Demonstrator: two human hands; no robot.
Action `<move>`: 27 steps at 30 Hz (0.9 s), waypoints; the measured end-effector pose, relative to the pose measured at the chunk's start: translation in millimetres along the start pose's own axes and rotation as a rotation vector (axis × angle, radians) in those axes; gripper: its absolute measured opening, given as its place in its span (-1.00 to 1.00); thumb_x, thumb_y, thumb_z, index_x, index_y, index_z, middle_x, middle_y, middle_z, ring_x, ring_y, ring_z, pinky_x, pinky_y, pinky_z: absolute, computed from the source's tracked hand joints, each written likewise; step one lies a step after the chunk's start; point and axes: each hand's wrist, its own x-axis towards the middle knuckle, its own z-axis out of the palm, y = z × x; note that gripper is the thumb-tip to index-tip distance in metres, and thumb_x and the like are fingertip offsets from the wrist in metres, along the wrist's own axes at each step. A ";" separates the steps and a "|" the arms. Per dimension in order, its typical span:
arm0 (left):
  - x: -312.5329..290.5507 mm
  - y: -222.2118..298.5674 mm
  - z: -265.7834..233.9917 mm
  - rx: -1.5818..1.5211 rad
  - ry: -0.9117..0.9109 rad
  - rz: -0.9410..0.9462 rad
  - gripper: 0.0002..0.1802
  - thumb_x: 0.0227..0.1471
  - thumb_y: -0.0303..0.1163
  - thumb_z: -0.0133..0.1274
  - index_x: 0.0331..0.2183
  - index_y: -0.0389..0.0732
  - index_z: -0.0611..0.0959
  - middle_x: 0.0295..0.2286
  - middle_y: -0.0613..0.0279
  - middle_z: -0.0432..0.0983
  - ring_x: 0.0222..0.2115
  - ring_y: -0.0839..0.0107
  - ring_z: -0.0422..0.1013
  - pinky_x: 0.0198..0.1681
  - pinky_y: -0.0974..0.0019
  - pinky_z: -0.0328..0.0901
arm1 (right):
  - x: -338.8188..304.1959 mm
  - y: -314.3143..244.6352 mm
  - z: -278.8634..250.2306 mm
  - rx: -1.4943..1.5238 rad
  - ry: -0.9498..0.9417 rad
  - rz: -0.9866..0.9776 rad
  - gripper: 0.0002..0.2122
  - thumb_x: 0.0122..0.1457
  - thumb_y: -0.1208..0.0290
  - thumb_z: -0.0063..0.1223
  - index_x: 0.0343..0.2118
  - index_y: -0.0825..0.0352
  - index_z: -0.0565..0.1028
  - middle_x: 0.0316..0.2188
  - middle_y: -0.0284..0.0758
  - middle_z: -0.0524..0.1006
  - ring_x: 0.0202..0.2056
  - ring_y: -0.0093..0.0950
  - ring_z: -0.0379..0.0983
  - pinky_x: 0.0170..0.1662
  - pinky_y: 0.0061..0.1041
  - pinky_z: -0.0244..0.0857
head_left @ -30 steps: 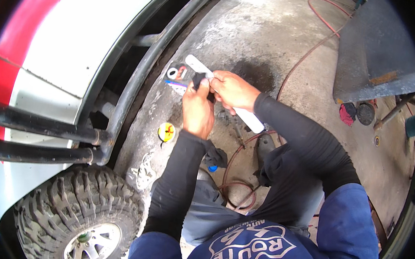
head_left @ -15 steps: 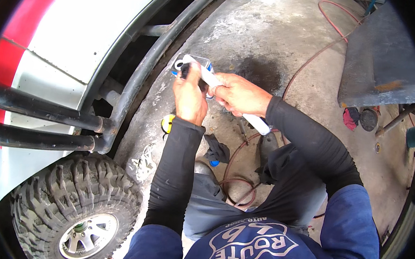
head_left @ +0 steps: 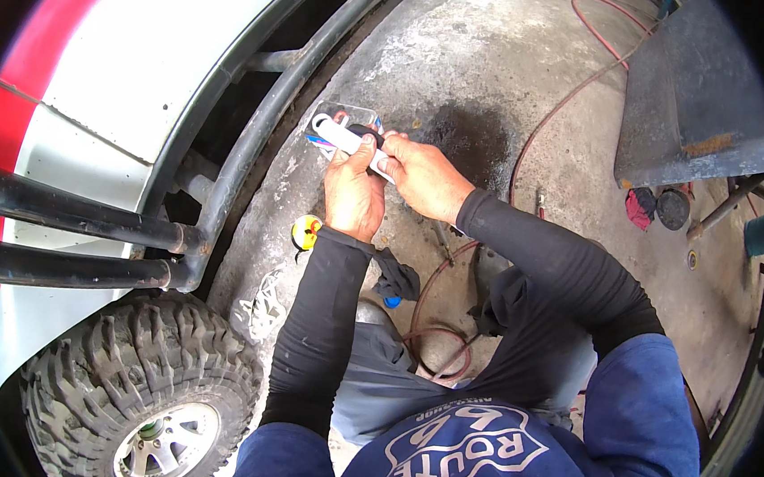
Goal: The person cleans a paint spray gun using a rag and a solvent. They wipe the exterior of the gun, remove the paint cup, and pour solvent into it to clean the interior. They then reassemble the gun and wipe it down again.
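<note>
Both my hands are out in front of me over the concrete floor, beside the vehicle. A white bar [head_left: 350, 137] with a round hole at its far end slants between them. My left hand [head_left: 354, 196] is closed round it, thumb pressed on top. My right hand [head_left: 431, 180] is closed at its near end, where the fingers hide part of it. A small black piece [head_left: 369, 133] sits against the bar by the right fingertips. Just beyond the fingers is a clear plastic package [head_left: 367, 114] with blue on it; whether the left hand also supports it I cannot tell.
At left stand the white and red vehicle, its black tube bar [head_left: 271, 109] and a knobby tire [head_left: 142, 381]. On the floor lie a yellow round object [head_left: 305, 232], a black cloth [head_left: 396, 276], white strands [head_left: 262, 308] and a red hose [head_left: 544, 121]. A metal bench [head_left: 702, 102] stands at right.
My right hand has moved left, close to my left hand. The white bar's near end, which stuck out past my right hand, no longer shows there; its holed end now lies over the package.
</note>
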 end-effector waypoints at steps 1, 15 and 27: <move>-1.9 1.9 1.3 0.027 -0.002 -0.004 -0.76 0.24 -0.45 -0.11 -0.08 -0.31 0.48 -0.21 0.10 0.51 -0.16 0.30 0.44 -0.04 0.18 0.36 | 2.0 0.1 -1.6 -0.015 0.003 -0.089 -0.78 0.23 0.32 -0.10 -0.17 0.35 0.44 -0.36 0.04 0.52 -0.27 0.03 0.47 -0.18 -0.08 0.32; -16.3 -3.6 21.1 0.395 -0.326 -0.386 -0.70 0.26 -0.18 -0.09 -0.26 -0.26 0.44 -0.60 0.24 0.39 -0.62 0.35 0.43 -0.46 0.16 0.47 | 34.7 13.0 -55.5 0.648 -0.091 0.107 -0.83 0.20 0.39 0.03 -0.32 0.40 0.54 -0.41 -0.36 0.57 -0.39 -0.57 0.50 -0.24 -0.54 0.38; 0.6 18.0 -6.3 0.426 0.056 -0.193 -0.50 0.24 0.01 -0.13 -0.12 -0.28 0.47 -0.64 0.27 0.35 -0.65 0.39 0.41 -0.54 0.26 0.47 | 32.3 63.7 -173.9 0.878 0.762 0.082 -0.70 0.31 0.18 -0.05 -0.34 0.39 0.43 -0.52 -0.39 0.40 -0.61 -0.62 0.25 -0.57 -0.59 0.22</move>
